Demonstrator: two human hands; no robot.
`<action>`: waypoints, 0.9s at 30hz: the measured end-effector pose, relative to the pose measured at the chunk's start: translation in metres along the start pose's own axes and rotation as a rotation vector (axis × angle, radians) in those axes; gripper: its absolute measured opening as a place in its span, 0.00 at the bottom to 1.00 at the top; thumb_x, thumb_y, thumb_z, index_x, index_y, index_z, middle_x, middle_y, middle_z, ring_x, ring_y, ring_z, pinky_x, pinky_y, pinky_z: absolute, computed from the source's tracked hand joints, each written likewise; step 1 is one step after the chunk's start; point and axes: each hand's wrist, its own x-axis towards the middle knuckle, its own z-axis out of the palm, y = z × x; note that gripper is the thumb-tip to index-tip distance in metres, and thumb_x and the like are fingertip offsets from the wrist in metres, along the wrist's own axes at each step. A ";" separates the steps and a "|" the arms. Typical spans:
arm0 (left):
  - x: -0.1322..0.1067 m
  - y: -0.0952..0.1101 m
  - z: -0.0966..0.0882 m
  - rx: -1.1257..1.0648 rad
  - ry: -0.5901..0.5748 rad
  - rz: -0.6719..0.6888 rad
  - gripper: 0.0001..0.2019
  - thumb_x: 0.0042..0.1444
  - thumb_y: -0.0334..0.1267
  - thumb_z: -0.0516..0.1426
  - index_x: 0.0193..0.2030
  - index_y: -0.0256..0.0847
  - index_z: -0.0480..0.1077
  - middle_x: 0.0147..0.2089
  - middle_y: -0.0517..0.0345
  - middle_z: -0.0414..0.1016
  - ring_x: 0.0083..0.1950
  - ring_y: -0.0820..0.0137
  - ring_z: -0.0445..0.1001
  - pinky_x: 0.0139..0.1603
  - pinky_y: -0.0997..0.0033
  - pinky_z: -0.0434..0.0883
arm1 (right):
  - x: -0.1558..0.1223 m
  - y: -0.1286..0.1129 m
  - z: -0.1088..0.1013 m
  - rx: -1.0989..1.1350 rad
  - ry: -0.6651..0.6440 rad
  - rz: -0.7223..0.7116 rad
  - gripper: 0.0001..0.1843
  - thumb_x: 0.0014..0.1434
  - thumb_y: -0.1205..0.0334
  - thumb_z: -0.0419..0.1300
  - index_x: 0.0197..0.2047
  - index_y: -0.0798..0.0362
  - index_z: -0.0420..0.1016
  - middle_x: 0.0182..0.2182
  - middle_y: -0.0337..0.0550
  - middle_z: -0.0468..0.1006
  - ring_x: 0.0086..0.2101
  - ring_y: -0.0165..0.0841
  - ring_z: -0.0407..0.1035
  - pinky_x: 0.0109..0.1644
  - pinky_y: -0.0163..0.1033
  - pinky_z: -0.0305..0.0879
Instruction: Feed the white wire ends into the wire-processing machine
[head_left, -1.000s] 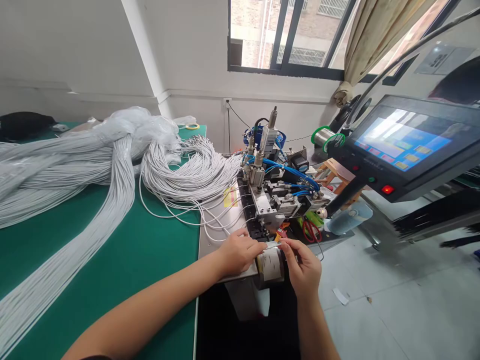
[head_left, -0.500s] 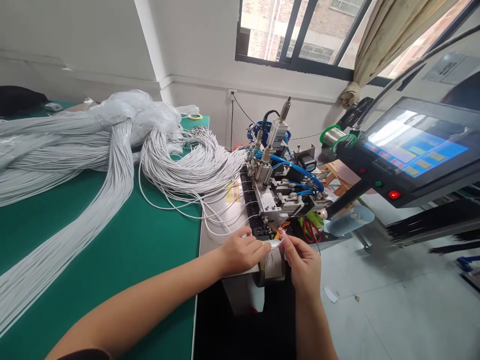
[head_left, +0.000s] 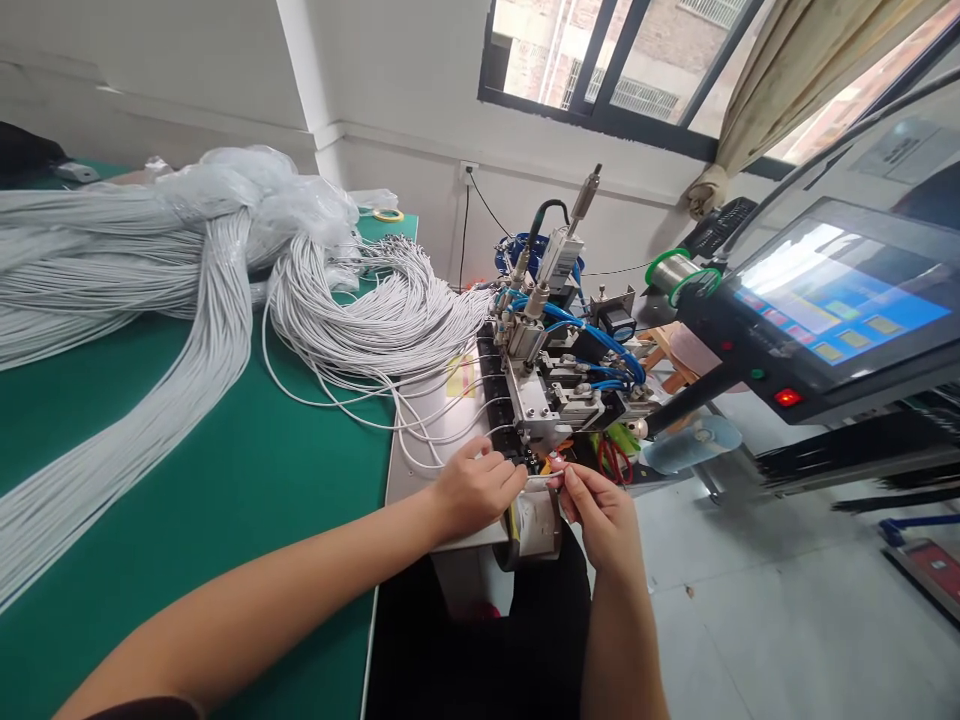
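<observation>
My right hand is closed in a pinch on a thin white cable, just in front of the machine's near end. The cable runs left to my left hand, whose fingers are curled over it beside the black feed track. My own fingers hide the cable's tips. Behind both hands stands the benchtop machine, with metal cylinders and blue air hoses. Several white cables lie across its pale base plate into the track. Below the hands hangs a rounded container.
A large heap of white cables covers part of the green table, some wrapped in clear plastic. At right a touchscreen panel juts out on an arm. A wire spool and red-handled scissors sit near the machine.
The view has shifted slightly. The white strip between my hands now looks thin and straight, and my left hand sits a little farther left from my right fingertips.
</observation>
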 end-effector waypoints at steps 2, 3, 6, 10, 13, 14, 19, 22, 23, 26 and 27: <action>0.000 -0.001 0.000 -0.008 -0.014 0.001 0.08 0.62 0.29 0.48 0.41 0.36 0.67 0.23 0.65 0.66 0.26 0.72 0.66 0.41 0.65 0.59 | 0.003 0.002 -0.002 0.056 -0.026 0.016 0.13 0.62 0.54 0.60 0.42 0.52 0.79 0.30 0.42 0.78 0.19 0.24 0.56 0.24 0.34 0.57; 0.000 -0.001 -0.001 -0.012 -0.020 0.000 0.08 0.62 0.29 0.48 0.41 0.36 0.67 0.23 0.65 0.66 0.26 0.72 0.66 0.41 0.65 0.58 | 0.004 0.002 -0.003 0.075 -0.032 0.021 0.12 0.62 0.54 0.60 0.42 0.52 0.80 0.30 0.42 0.78 0.19 0.24 0.56 0.24 0.34 0.57; 0.001 -0.002 -0.001 -0.026 -0.042 -0.015 0.08 0.62 0.30 0.48 0.43 0.37 0.68 0.25 0.64 0.67 0.27 0.73 0.67 0.41 0.65 0.58 | 0.007 0.003 -0.004 0.102 -0.024 0.027 0.13 0.60 0.54 0.61 0.42 0.53 0.80 0.29 0.43 0.78 0.18 0.23 0.55 0.22 0.33 0.56; 0.000 -0.002 -0.002 -0.054 -0.044 -0.050 0.09 0.63 0.31 0.49 0.46 0.38 0.68 0.28 0.64 0.70 0.28 0.74 0.68 0.43 0.64 0.57 | 0.010 0.005 -0.004 0.121 0.010 0.041 0.14 0.57 0.53 0.63 0.39 0.55 0.81 0.27 0.43 0.78 0.16 0.22 0.53 0.19 0.33 0.51; -0.001 -0.002 -0.002 -0.082 -0.046 -0.065 0.11 0.62 0.30 0.49 0.48 0.38 0.68 0.30 0.62 0.71 0.30 0.74 0.69 0.45 0.62 0.57 | 0.015 0.009 -0.005 0.110 0.032 0.049 0.17 0.55 0.50 0.64 0.37 0.56 0.80 0.23 0.42 0.76 0.15 0.22 0.50 0.18 0.32 0.49; -0.001 -0.002 -0.001 -0.088 -0.058 -0.077 0.12 0.61 0.30 0.49 0.50 0.38 0.68 0.31 0.62 0.72 0.30 0.73 0.69 0.46 0.62 0.57 | 0.017 0.011 -0.005 0.096 0.035 0.050 0.17 0.54 0.49 0.64 0.36 0.57 0.80 0.22 0.41 0.75 0.15 0.22 0.50 0.18 0.32 0.49; -0.003 -0.003 0.004 -0.104 -0.168 -0.189 0.18 0.58 0.27 0.50 0.53 0.43 0.67 0.33 0.60 0.72 0.33 0.70 0.69 0.48 0.60 0.56 | 0.028 0.015 -0.003 -0.160 0.015 0.021 0.19 0.52 0.48 0.66 0.37 0.56 0.77 0.27 0.44 0.77 0.20 0.28 0.63 0.21 0.33 0.59; -0.003 -0.004 0.005 -0.101 -0.237 -0.199 0.17 0.57 0.27 0.51 0.52 0.44 0.68 0.34 0.59 0.71 0.36 0.68 0.69 0.48 0.59 0.55 | 0.030 0.014 -0.002 -0.391 0.015 -0.075 0.17 0.55 0.47 0.63 0.35 0.55 0.77 0.28 0.45 0.78 0.25 0.33 0.68 0.27 0.35 0.65; -0.003 -0.004 0.005 -0.099 -0.251 -0.197 0.17 0.56 0.28 0.52 0.51 0.44 0.68 0.35 0.58 0.71 0.37 0.67 0.69 0.49 0.59 0.55 | 0.031 0.013 -0.002 -0.443 0.009 -0.103 0.17 0.56 0.47 0.62 0.34 0.54 0.77 0.28 0.45 0.78 0.26 0.34 0.69 0.29 0.36 0.65; -0.003 -0.003 0.006 -0.094 -0.264 -0.197 0.18 0.53 0.28 0.54 0.50 0.43 0.68 0.36 0.57 0.71 0.39 0.65 0.68 0.50 0.57 0.55 | 0.033 0.014 -0.002 -0.507 -0.015 -0.137 0.17 0.59 0.48 0.59 0.34 0.54 0.76 0.28 0.44 0.78 0.27 0.35 0.70 0.33 0.37 0.65; -0.004 -0.003 0.006 -0.091 -0.263 -0.197 0.18 0.52 0.28 0.55 0.50 0.42 0.68 0.36 0.57 0.71 0.39 0.65 0.68 0.51 0.56 0.54 | 0.034 0.016 -0.003 -0.509 -0.015 -0.136 0.17 0.60 0.48 0.58 0.34 0.54 0.76 0.27 0.43 0.78 0.27 0.35 0.70 0.33 0.37 0.65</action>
